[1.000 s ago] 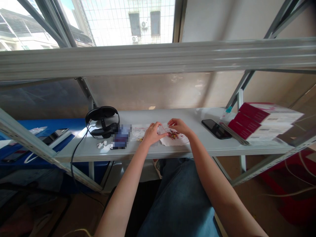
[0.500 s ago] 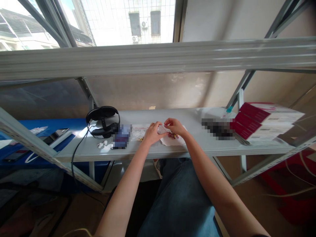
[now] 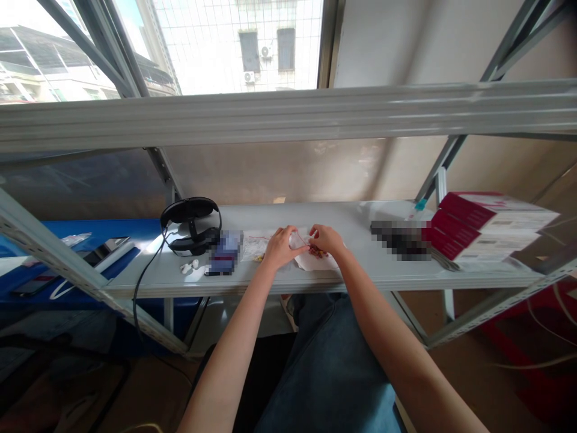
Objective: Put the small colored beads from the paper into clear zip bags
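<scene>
On the grey shelf lies a white sheet of paper (image 3: 311, 263) with a small heap of reddish and yellowish beads (image 3: 318, 252) on it. Over the paper's left edge, my left hand (image 3: 279, 246) is curved, its thumb stretched toward the beads. A thin red string (image 3: 298, 236) runs from its fingers toward the other hand. My right hand (image 3: 329, 239) is at the heap, fingertips bent down and drawn together; whatever they pinch is too small to make out. A clear plastic bag (image 3: 253, 248) with some yellow bits lies left of my left hand.
Left along the shelf are a black headset (image 3: 192, 225) with a cable, white earbuds (image 3: 189, 266) and a blurred-out bluish item (image 3: 224, 252). To the right lie a blurred-out dark object (image 3: 401, 239) and a stack of red-and-white boxes (image 3: 487, 228). A metal beam (image 3: 288, 114) crosses above the shelf.
My right hand has moved away from my left, down to the beads. The gap between the hands is wider. The whole view has shifted slightly.
</scene>
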Available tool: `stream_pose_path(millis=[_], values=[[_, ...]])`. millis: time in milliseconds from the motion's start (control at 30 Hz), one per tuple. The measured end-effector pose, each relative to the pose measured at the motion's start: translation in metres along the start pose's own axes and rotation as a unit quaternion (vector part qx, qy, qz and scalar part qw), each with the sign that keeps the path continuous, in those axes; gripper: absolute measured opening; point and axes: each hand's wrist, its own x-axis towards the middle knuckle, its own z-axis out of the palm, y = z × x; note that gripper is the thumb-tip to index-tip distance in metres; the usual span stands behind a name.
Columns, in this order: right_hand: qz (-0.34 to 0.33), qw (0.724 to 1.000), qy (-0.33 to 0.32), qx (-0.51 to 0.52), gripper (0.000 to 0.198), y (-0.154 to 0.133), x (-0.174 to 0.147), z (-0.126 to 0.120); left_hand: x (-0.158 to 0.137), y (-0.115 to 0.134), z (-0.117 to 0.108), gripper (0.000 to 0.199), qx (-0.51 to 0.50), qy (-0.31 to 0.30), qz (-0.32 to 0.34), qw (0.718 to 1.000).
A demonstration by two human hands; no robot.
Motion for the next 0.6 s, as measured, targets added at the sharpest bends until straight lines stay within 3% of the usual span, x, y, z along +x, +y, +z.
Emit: stream_pose_path(millis=[133, 233, 400, 600], values=[[-0.012, 1.000, 0.009, 0.020, 0.023, 0.001, 0.001, 0.001, 0.000, 0.001, 0.000, 0.047, 0.007, 0.001, 0.006, 1.000], [-0.026, 0.994, 0.023, 0.099, 0.020, 0.000, 0.002, -0.001, 0.001, 0.001, 0.000, 0.046, 0.011, -0.001, 0.008, 1.000], [-0.056, 0.961, 0.036, 0.270, 0.018, -0.010, 0.002, -0.003, 0.002, 0.001, 0.000, 0.047, 0.019, 0.001, 0.013, 1.000], [-0.099, 0.940, 0.046, 0.322, 0.019, -0.026, -0.002, -0.003, 0.001, 0.002, 0.001, 0.051, 0.065, 0.028, 0.002, 0.997]])
